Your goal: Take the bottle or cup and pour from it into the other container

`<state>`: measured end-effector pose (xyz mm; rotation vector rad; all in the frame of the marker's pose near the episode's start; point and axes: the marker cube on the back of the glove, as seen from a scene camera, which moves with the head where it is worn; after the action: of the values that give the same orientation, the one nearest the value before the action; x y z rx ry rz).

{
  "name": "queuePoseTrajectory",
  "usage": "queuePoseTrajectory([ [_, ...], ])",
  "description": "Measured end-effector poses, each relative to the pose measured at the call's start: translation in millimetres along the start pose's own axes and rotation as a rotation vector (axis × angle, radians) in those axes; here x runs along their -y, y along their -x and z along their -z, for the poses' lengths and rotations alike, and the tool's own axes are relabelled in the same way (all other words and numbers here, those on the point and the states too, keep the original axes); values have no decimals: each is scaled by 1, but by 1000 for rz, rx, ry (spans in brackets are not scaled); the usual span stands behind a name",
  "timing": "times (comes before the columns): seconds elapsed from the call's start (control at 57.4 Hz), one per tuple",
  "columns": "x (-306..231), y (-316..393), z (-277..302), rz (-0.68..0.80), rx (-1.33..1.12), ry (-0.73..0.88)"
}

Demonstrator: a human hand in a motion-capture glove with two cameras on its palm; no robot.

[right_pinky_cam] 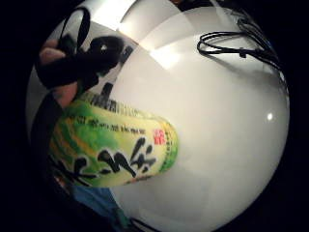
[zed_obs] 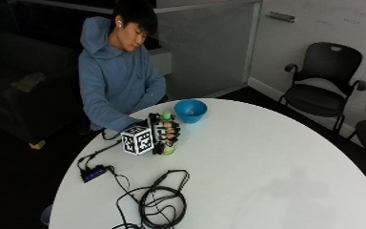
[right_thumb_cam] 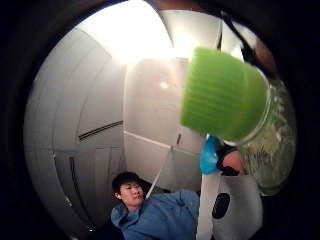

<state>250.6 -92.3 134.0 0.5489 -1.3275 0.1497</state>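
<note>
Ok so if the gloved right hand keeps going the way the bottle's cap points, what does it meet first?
Probably the blue bowl: the right hand grips the bottle just short of it, cap toward the bowl. Depth is uncertain.

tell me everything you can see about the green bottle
The bottle stands upright on the white table, just short of the blue bowl. It has a ribbed green screw cap, still on, a clear neck, and a green-yellow label with black brush characters. The gloved right hand grips its body.
</note>
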Motion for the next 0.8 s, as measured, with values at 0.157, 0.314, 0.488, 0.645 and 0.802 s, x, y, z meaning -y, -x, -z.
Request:
queuePoseTrajectory([
  [0.157, 0, 2, -16, -16, -14, -11],
  [0.314, 3, 22, -37, 10, -214, 93],
  [0.488, 1, 58, -63, 78, -434, 265],
  [0.645, 0, 89, -93, 128, -712, 425],
  [0.802, 2, 112, -123, 172, -1049, 586],
])
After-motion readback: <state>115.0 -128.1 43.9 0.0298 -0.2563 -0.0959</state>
